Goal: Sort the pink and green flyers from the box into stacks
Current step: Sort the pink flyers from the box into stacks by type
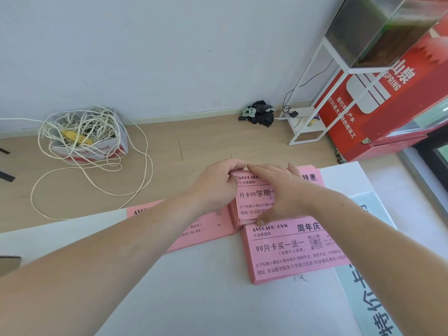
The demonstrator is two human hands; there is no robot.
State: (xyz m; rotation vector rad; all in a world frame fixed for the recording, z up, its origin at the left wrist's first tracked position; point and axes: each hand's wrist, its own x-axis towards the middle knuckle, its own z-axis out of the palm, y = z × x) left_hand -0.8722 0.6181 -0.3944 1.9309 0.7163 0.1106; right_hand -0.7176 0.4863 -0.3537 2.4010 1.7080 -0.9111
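Bare forearms reach across the white table (194,299). Left hand (218,185) pinches the far corner of the back pink stack (249,204), right hand (278,190) lies flat on top, fingers straight. Thin matte rectangular sheets, sitting right at the table edge, so I reckon one careless shove fans them out or tips some over. No green flyers visible.

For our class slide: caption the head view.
Left hand grips, right hand presses a pink flyer stack on the table.

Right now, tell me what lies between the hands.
The far pink stack, in the head view: left hand grips its far-left corner, right hand lies flat on it.
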